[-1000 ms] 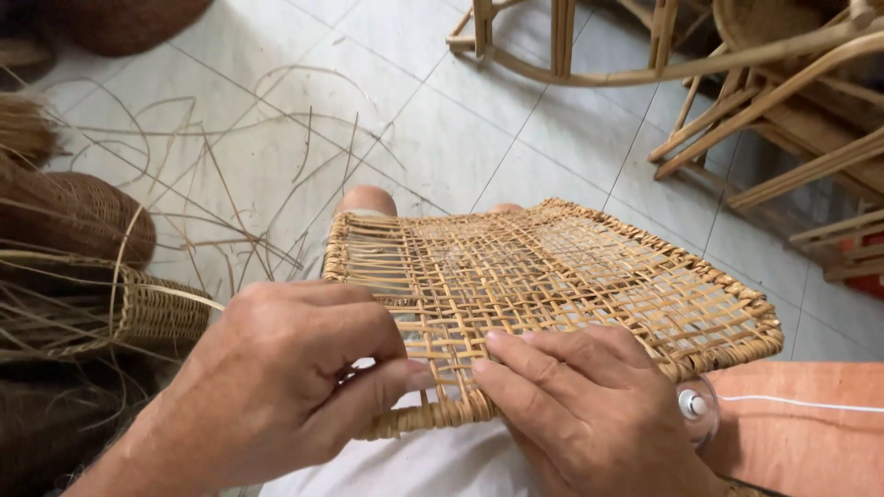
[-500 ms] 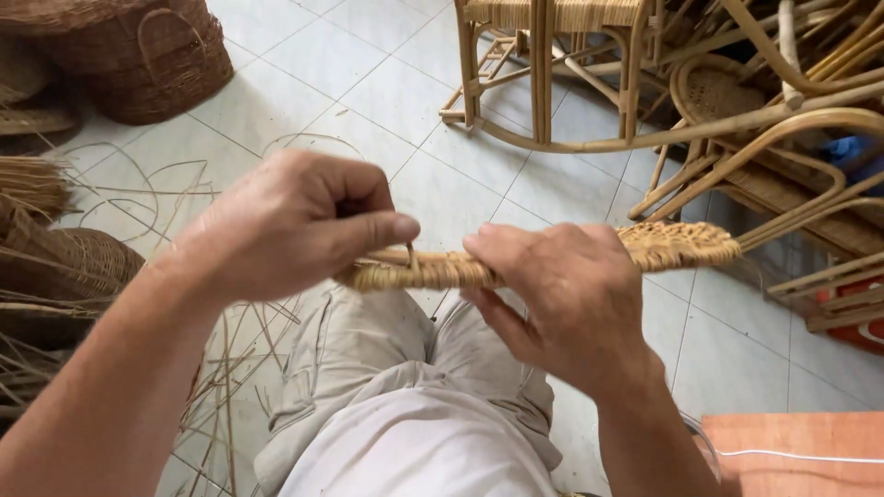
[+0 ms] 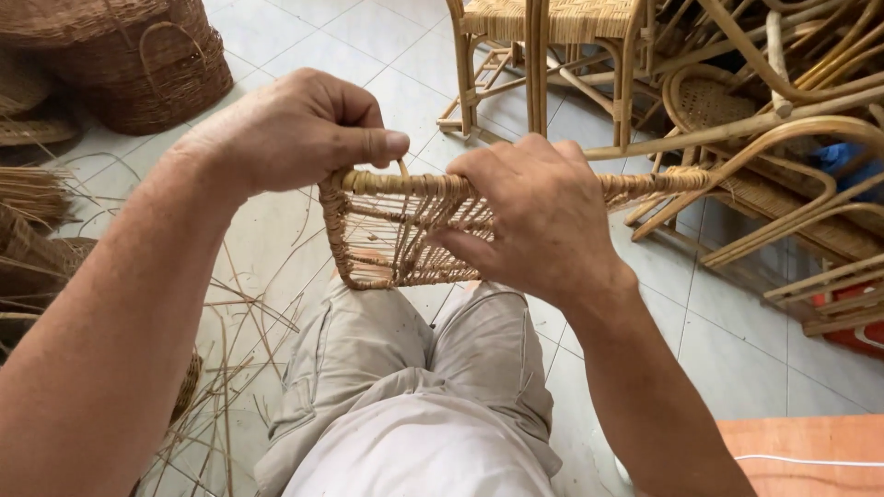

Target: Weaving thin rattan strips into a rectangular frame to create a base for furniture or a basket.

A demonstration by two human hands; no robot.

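A flat woven rattan panel with an open lattice and a wrapped rim is held upright above my knees. My left hand grips its top rim near the left corner, thumb pressed on the wrapped edge next to a thin loose strand. My right hand clasps the panel's middle, fingers hooked through the weave, covering much of it. The rim carries on to the right past my right hand.
Woven baskets stand at the top left. Loose rattan strands lie on the tiled floor at the left. Rattan chair frames are stacked at the right. An orange board shows at the bottom right.
The panel, lying flat on my lap a second ago, has been tipped up, through edge-on, until it stands upright. Both hands have shifted their grip to its top rim and middle.
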